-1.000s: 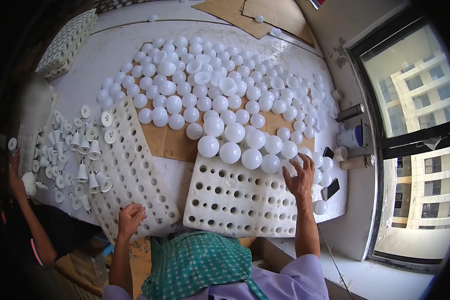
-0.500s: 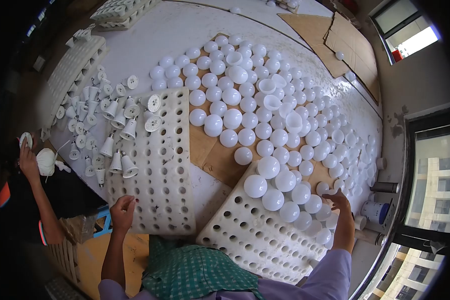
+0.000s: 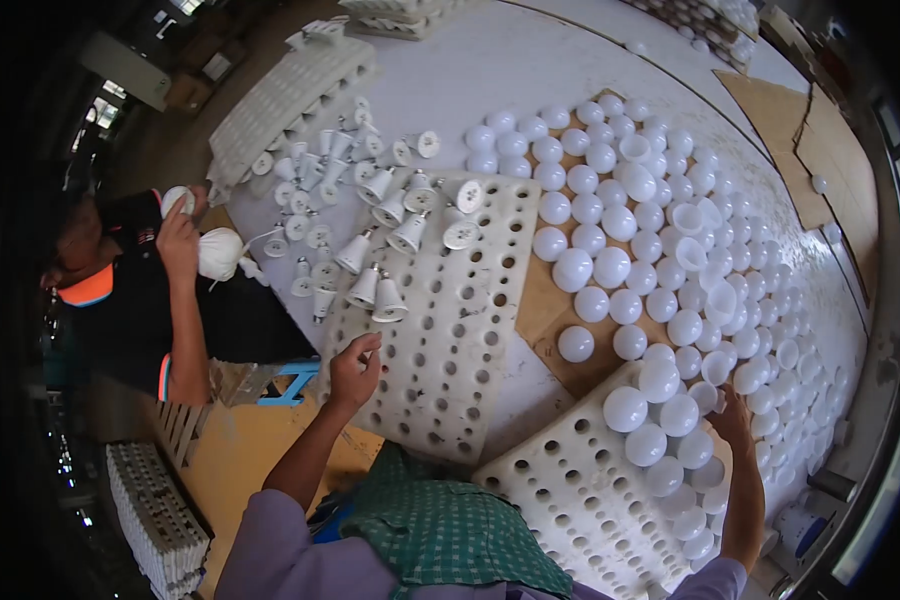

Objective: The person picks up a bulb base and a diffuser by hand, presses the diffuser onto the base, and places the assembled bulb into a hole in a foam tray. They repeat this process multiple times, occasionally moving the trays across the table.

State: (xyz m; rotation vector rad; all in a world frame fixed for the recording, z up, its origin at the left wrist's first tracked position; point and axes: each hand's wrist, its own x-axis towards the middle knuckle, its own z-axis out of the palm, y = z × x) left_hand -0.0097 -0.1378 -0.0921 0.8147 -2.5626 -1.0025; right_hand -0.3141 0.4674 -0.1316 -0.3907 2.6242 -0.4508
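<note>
My left hand (image 3: 356,370) hovers over the front left part of a white perforated tray (image 3: 440,375), its fingers curled in with nothing visible in them. Close by on that tray lie white bulb bases (image 3: 388,300) with metal screw ends. My right hand (image 3: 735,420) is at the right, among white plastic bulb covers (image 3: 625,410). Its fingers are closed at the edge of one bulb cover (image 3: 704,397); the fingertips are partly hidden. Beneath the nearest covers, a second perforated tray (image 3: 560,480) lies at an angle in front of me.
Many more globe covers spread over cardboard (image 3: 545,320) on the white table (image 3: 450,90). At left, a co-worker (image 3: 120,290) holds a round white piece (image 3: 178,200) beside a white bundle (image 3: 220,254). Stacked trays (image 3: 290,100) stand at the table's far left.
My view has turned left, so the scene sits farther right and more of the co-worker shows. My right hand's fingers have closed in on a bulb cover. My left hand remains curled by the tray.
</note>
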